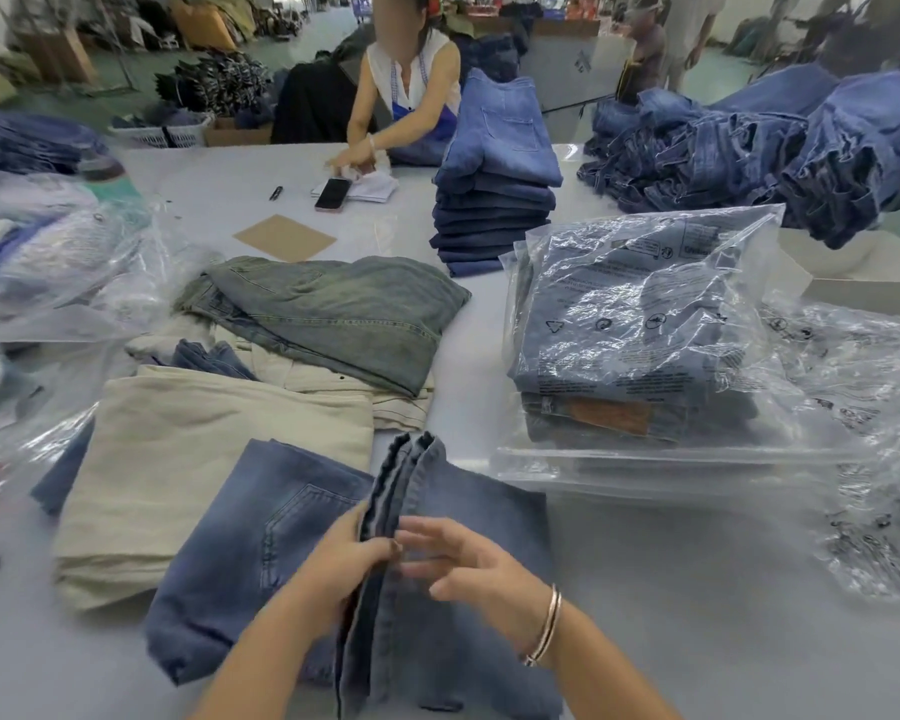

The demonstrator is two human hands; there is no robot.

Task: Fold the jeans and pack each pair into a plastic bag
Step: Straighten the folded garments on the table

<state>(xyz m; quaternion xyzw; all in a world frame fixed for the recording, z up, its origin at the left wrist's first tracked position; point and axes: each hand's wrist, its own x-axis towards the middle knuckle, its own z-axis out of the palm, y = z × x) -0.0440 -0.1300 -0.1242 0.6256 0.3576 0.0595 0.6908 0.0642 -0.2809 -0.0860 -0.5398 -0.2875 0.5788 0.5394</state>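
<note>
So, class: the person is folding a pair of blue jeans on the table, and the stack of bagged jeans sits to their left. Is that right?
Not quite. The head view shows the stack of bagged jeans to the person's right, not their left. The rest holds: the left hand and right hand are working a pair of blue jeans on the table.

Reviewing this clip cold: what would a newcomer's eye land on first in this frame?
Probably the blue jeans at bottom centre, where the left hand pinches a raised fold of denim while the right hand hovers open beside it. Next, the shiny stack of bagged jeans at right, and the tall pile of folded jeans behind it near mid-table.
</note>
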